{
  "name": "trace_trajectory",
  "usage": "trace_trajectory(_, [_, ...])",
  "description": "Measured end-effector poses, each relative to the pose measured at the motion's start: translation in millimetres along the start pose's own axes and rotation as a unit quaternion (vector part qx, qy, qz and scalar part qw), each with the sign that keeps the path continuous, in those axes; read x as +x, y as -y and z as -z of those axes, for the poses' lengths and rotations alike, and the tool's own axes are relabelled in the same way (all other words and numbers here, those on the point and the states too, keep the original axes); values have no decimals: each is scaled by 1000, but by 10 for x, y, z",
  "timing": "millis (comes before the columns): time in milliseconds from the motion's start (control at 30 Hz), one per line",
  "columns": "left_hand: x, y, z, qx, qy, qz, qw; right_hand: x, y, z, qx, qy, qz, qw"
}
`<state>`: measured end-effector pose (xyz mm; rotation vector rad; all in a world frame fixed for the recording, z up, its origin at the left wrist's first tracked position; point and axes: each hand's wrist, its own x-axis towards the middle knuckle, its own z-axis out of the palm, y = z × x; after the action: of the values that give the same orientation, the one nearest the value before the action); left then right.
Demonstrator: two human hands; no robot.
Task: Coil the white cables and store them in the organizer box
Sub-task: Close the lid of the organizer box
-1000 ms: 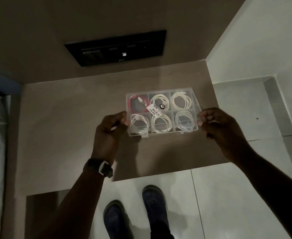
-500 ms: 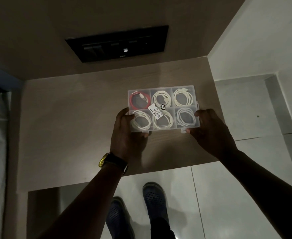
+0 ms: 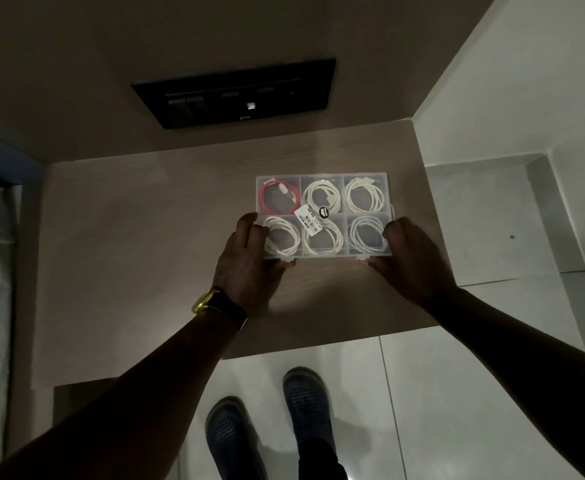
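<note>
A clear plastic organizer box lies on the wooden tabletop, lid closed, with a price sticker on top. Six compartments show through the lid. Coiled white cables fill several of them, and the far-left one holds a red cable. My left hand grips the box's near-left corner, fingers over the lid. At the near-right corner, my right hand holds the box, thumb by the front latch.
A black switch panel is set in the wall behind the table. White walls and a ledge close the right side. White floor tiles and my two dark shoes lie below the table's front edge. A wristwatch is on my left wrist.
Both hands have closed in from the box's sides to its near corners. The box has shifted slightly away from me on the table.
</note>
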<state>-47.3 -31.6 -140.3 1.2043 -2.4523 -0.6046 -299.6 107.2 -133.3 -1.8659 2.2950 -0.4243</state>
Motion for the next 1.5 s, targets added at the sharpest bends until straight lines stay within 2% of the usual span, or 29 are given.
trace_trajectory(133, [31,-68,53,-3,-4,8,1000,46,-19,46,12,28,-12,999])
trace_trajectory(233, [17,-103,101,-44,4,50,998,46,12,50,111,31,-72,991])
trace_trajectory(267, [-9,-101,138,-109,8,94,989,46,29,62,155,32,-107,982])
trace_trajectory(333, [-54,-50,193,-270,-12,207,940,34,39,63,225,5,-171,959])
trace_trajectory(367, [-60,-13,200,-313,-37,250,916,43,29,65,258,-11,-197,946])
trace_trajectory(433, [-29,55,175,-325,-71,311,890,132,49,93,348,-14,-260,901])
trace_trajectory(533, [100,17,142,-395,-80,353,844,414,111,158,498,-41,-340,797])
trace_trajectory(600, [247,0,126,-443,-80,397,800,594,99,218,556,-47,-368,744])
trace_trajectory(633, [329,18,110,-452,-85,406,789,665,83,241,579,-43,-378,721])
trace_trajectory(767, [664,100,110,-376,-92,413,825,829,107,272,596,-25,-405,693])
trace_trajectory(900, [947,189,161,-401,-119,413,809,1039,171,250,607,-25,-448,656])
trace_trajectory(1067, [1031,188,185,-382,-115,424,813,1128,130,269,641,2,-488,592])
trace_trajectory(1133, [1019,187,184,-373,-103,430,816,1125,131,283,645,6,-490,586])
trace_trajectory(1233, [996,183,185,-345,-106,391,846,1132,127,276,650,8,-487,584])
trace_trajectory(1400, [996,177,184,-316,-87,392,860,1104,114,222,655,6,-482,582])
trace_trajectory(1500, [983,180,172,-325,-100,389,856,1102,93,195,644,-7,-472,602])
